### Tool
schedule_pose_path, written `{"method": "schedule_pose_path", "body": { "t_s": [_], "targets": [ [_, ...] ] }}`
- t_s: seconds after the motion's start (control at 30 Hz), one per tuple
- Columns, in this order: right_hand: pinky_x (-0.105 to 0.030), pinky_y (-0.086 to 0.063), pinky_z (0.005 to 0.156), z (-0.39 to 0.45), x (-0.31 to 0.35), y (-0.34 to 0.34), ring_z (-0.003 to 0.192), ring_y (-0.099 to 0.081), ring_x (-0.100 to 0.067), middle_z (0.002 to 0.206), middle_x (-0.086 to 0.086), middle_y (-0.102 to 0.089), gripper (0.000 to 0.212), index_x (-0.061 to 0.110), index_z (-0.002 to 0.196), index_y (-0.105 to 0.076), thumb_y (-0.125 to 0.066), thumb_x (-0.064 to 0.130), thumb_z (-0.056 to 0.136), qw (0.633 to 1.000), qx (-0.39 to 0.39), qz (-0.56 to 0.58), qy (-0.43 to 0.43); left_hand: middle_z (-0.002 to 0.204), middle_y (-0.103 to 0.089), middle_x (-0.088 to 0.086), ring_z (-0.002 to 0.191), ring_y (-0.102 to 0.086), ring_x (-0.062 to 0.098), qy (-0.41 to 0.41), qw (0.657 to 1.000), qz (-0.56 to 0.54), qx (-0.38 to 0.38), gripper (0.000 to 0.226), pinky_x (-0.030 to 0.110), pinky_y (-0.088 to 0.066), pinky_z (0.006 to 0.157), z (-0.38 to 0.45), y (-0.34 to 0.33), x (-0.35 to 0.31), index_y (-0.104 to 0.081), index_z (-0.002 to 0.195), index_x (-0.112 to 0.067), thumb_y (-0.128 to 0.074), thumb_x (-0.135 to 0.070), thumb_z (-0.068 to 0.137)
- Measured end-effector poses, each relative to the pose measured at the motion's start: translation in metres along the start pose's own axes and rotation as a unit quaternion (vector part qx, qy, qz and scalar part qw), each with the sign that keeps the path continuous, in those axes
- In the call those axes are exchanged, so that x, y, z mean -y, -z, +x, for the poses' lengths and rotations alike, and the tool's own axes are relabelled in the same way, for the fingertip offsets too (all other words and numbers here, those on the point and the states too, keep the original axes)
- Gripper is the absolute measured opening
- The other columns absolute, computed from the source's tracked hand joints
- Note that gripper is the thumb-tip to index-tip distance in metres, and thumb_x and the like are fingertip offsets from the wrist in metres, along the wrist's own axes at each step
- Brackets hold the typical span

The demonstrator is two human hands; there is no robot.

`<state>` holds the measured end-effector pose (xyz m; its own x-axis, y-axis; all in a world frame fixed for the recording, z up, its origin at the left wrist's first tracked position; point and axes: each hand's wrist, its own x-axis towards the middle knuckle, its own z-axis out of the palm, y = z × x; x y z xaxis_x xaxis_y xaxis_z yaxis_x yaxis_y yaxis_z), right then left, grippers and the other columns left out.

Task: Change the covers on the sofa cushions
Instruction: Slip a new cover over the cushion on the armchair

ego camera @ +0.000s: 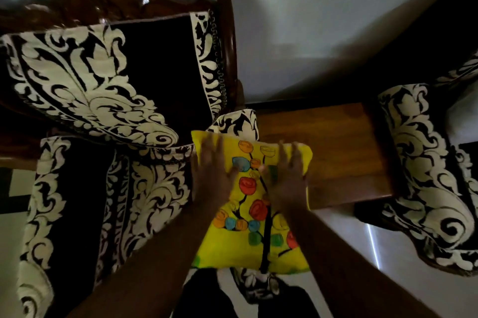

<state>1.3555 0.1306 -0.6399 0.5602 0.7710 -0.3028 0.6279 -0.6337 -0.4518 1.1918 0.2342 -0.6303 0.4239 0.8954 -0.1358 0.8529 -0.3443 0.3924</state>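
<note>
A yellow cushion cover [248,201] with red, blue and orange round flowers lies across the sofa's armrest [239,122] in the middle of the head view. My left hand [210,170] rests flat on its upper left part, fingers spread. My right hand [285,175] presses flat on its upper right part, fingers apart. Both hands are blurred. Under the cover's lower edge a black-and-cream patterned piece [256,284] sticks out. I cannot tell whether a cushion is inside the cover.
The sofa seat [85,193] and back cushion [108,71], black with cream scrollwork, fill the left. A wooden side table [344,146] stands to the right of the armrest. A second patterned armchair arm [426,175] is at far right. Pale floor lies below.
</note>
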Motion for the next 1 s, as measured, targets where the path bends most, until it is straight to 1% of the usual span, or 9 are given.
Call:
{"method": "schedule_pose_path", "body": {
  "t_s": [0.07,0.17,0.33,0.43,0.53,0.67,0.73,0.9,1.0],
  "targets": [
    [-0.070,-0.004,0.118,-0.027,-0.011,-0.044,0.155,0.015,-0.028,0.168,-0.001,0.014,0.073,0.037,0.161,0.000,-0.020,0.069,0.098,0.997,0.047,-0.060,0.031,0.169,0.002,0.012,0.156,0.004,0.033,-0.051,0.994,0.069,0.069,0.081,0.063,-0.014,0.121,-0.037,-0.045,0.011,-0.004,0.162,-0.020,-0.033,-0.064,0.102],
    [-0.071,0.001,0.116,-0.041,-0.027,-0.069,0.155,0.013,-0.030,0.170,-0.003,0.011,0.076,0.035,0.161,0.001,-0.020,0.072,0.098,0.993,0.050,-0.092,0.048,0.169,0.003,0.011,0.156,0.004,0.032,-0.030,0.992,0.088,0.089,0.084,0.067,-0.015,0.118,-0.054,-0.069,0.026,-0.004,0.162,-0.017,-0.031,-0.066,0.100],
    [-0.078,0.003,0.112,0.058,-0.014,-0.076,0.153,0.023,-0.027,0.168,0.001,0.020,0.080,0.045,0.158,0.008,-0.014,0.083,0.091,0.994,0.046,-0.095,0.042,0.168,0.019,-0.001,0.154,0.020,0.025,0.063,0.987,0.068,0.134,0.088,0.070,-0.001,0.118,0.046,-0.089,0.034,0.014,0.159,-0.033,-0.009,-0.082,0.090],
    [-0.079,0.000,0.111,0.077,-0.025,-0.089,0.154,0.020,-0.028,0.169,0.000,0.017,0.081,0.044,0.159,0.005,-0.022,0.082,0.092,0.995,0.042,-0.084,0.045,0.168,0.018,0.000,0.154,0.017,0.028,0.091,0.984,0.053,0.146,0.092,0.066,0.003,0.119,0.072,-0.106,0.036,0.016,0.158,-0.032,-0.011,-0.085,0.088],
    [-0.081,-0.006,0.109,0.020,-0.022,-0.101,0.155,0.010,-0.038,0.169,-0.011,0.007,0.090,0.034,0.162,-0.006,-0.024,0.084,0.089,0.989,0.018,-0.126,0.069,0.167,0.021,0.001,0.154,0.018,0.029,0.062,0.985,0.057,0.150,0.093,0.062,0.002,0.121,0.027,-0.118,0.060,0.020,0.158,-0.029,-0.010,-0.083,0.089],
    [-0.082,0.002,0.107,-0.034,0.030,-0.119,0.153,0.009,-0.044,0.169,-0.015,0.005,0.097,0.035,0.161,-0.012,-0.026,0.091,0.083,0.970,0.061,-0.152,0.177,0.166,0.024,-0.001,0.155,0.014,0.025,0.170,0.960,0.059,0.216,0.100,0.068,-0.003,0.119,-0.012,-0.111,0.125,0.034,0.148,-0.034,0.017,-0.093,0.070],
    [-0.082,0.000,0.108,-0.021,0.029,-0.120,0.154,0.007,-0.043,0.169,-0.013,0.004,0.096,0.038,0.161,-0.012,-0.033,0.090,0.083,0.973,0.048,-0.145,0.173,0.166,0.023,0.000,0.155,0.013,0.023,0.178,0.967,0.049,0.178,0.103,0.067,-0.006,0.119,-0.013,-0.105,0.122,0.031,0.152,-0.029,0.011,-0.092,0.074],
    [-0.082,0.000,0.108,0.050,-0.024,-0.102,0.154,0.012,-0.040,0.169,-0.008,0.013,0.107,0.044,0.159,0.000,-0.037,0.096,0.073,0.983,0.053,-0.141,0.102,0.168,-0.007,0.016,0.156,-0.005,0.032,-0.054,0.998,0.039,-0.007,0.077,0.062,-0.007,0.122,0.016,-0.092,0.049,-0.013,0.161,-0.015,-0.036,-0.057,0.100],
    [-0.080,0.002,0.109,0.086,-0.037,-0.088,0.152,0.023,-0.034,0.165,-0.004,0.028,0.111,0.046,0.155,0.018,-0.023,0.101,0.068,0.987,0.096,-0.114,0.059,0.169,-0.008,0.009,0.156,-0.003,0.031,-0.112,0.990,0.085,0.017,0.074,0.065,-0.008,0.121,0.036,-0.095,0.026,-0.019,0.161,-0.021,-0.031,-0.059,0.099]
  ]
}}
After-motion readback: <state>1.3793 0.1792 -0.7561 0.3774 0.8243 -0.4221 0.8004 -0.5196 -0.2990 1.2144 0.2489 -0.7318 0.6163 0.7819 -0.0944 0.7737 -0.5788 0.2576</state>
